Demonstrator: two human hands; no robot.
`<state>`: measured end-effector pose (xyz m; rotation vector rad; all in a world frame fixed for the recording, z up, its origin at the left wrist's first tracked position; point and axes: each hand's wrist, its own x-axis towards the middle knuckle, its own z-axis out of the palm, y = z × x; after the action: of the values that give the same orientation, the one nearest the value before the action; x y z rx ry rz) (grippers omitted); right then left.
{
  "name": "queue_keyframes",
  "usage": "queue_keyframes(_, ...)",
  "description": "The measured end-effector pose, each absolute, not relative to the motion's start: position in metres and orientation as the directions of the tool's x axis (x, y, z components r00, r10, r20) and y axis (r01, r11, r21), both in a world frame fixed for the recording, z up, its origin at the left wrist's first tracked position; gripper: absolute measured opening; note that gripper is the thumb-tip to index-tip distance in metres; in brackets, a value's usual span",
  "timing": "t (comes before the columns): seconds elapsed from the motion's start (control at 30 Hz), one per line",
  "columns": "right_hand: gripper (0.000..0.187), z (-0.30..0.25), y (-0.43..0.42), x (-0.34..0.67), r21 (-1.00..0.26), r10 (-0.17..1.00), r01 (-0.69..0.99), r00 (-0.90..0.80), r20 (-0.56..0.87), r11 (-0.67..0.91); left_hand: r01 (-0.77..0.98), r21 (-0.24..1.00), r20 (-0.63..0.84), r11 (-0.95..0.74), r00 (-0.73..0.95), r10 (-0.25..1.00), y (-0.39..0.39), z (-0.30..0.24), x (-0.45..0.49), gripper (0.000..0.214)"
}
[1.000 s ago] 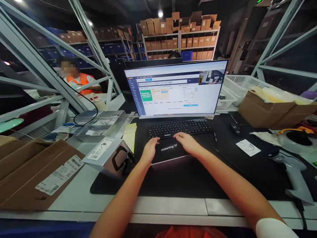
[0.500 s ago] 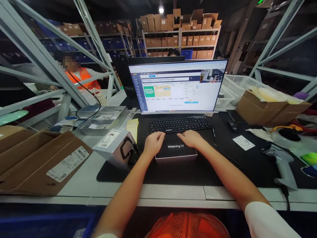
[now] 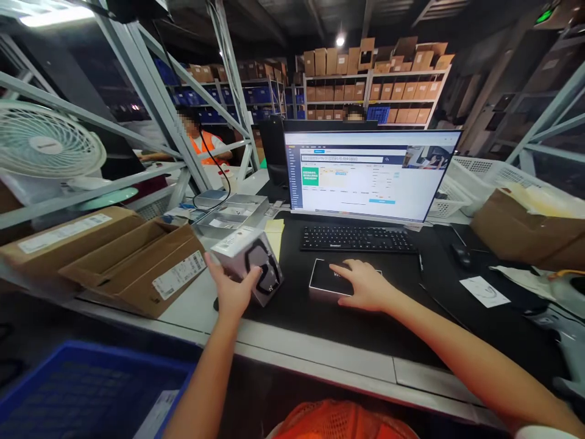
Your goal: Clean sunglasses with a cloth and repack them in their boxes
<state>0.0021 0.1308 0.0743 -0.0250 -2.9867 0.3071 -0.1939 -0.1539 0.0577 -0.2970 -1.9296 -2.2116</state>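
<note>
A grey-and-white product box (image 3: 240,259) with a dark looped picture on its side stands tilted at the left of the black desk mat. My left hand (image 3: 233,289) grips it, thumb against the front face and fingers at its left side. Right of it, a flat black box (image 3: 322,277) with white lettering lies on the mat. Spread over that box's right part is my right hand (image 3: 365,285), fingers apart and hiding most of the lettering. Whether its fingertips press on the lid, I cannot tell.
Behind the boxes are a keyboard (image 3: 359,238) and a monitor (image 3: 370,177). Opened cardboard cartons (image 3: 137,262) lie at the left, above a blue crate (image 3: 91,390). To the right are a mouse (image 3: 460,256), a printed card (image 3: 484,291) and a barcode scanner (image 3: 551,323). A co-worker (image 3: 205,143) sits beyond the frame.
My left hand has left the black box and taken hold of the grey product box. My right hand has shifted onto the black box's top. The view has swung left.
</note>
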Motion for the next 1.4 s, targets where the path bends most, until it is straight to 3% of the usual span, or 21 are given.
queue_keyframes(0.1, 0.084, 0.072, 0.130, 0.024, -0.216, 0.070, -0.002, -0.943, 0.325, 0.976, 0.143, 0.864, 0.095, -0.483, -0.988, -0.122, -0.140, 0.070, -0.200, 0.081)
queue_keyframes(0.17, 0.086, 0.071, 0.125, 0.041, -0.220, 0.114, 0.000, -0.855, 0.507, 0.976, -0.093, 0.776, -0.090, -0.624, -0.995, 0.037, -0.122, 0.078, -0.194, 0.044)
queue_keyframes(0.2, 0.088, 0.070, 0.121, 0.050, -0.213, 0.123, -0.008, -0.794, 0.596, 0.977, -0.222, 0.742, -0.164, -0.633, -0.975, 0.150, -0.111, 0.080, -0.187, 0.035)
queue_keyframes(0.27, 0.092, 0.069, 0.111, 0.064, -0.182, 0.111, -0.038, -0.665, 0.738, 0.983, -0.417, 0.687, -0.247, -0.595, -0.904, 0.348, -0.085, 0.081, -0.169, 0.033)
queue_keyframes(0.37, 0.101, 0.066, 0.096, 0.078, -0.147, 0.091, -0.063, -0.538, 0.838, 0.987, -0.575, 0.631, -0.260, -0.520, -0.789, 0.556, -0.050, 0.075, -0.139, 0.039)
queue_keyframes(0.5, 0.101, 0.065, 0.087, 0.087, -0.158, 0.141, 0.016, -0.545, 0.827, 0.987, -0.647, 0.640, -0.283, -0.414, -0.699, 0.657, -0.031, 0.072, -0.124, 0.044)
queue_keyframes(0.6, 0.087, 0.067, 0.085, 0.090, -0.119, 0.195, 0.163, -0.609, 0.769, 0.979, -0.660, 0.620, -0.306, -0.424, -0.701, 0.644, -0.036, 0.074, -0.131, 0.039)
queue_keyframes(0.73, 0.070, 0.068, 0.084, 0.087, -0.034, 0.229, 0.270, -0.735, 0.639, 0.962, -0.507, 0.703, -0.254, -0.499, -0.834, 0.490, -0.049, 0.077, -0.143, 0.032)
queue_keyframes(0.9, 0.068, 0.062, 0.081, 0.074, -0.023, 0.198, 0.223, -0.808, 0.556, 0.975, -0.262, 0.816, -0.050, -0.515, -0.920, 0.388, -0.061, 0.075, -0.143, 0.060)
queue_keyframes(1.13, 0.073, 0.061, 0.077, 0.066, -0.015, 0.190, 0.214, -0.828, 0.527, 0.977, -0.255, 0.816, -0.072, -0.519, -0.935, 0.347, -0.069, 0.073, -0.145, 0.060)
queue_keyframes(1.27, 0.074, 0.062, 0.073, 0.065, 0.002, 0.188, 0.219, -0.845, 0.501, 0.976, -0.202, 0.810, -0.010, -0.550, -0.943, 0.332, -0.066, 0.071, -0.138, 0.059)
queue_keyframes(1.4, 0.076, 0.060, 0.075, 0.064, -0.118, 0.244, 0.215, -0.791, 0.561, 0.969, -0.237, 0.802, -0.014, -0.548, -0.925, 0.379, -0.048, 0.063, -0.118, 0.064)
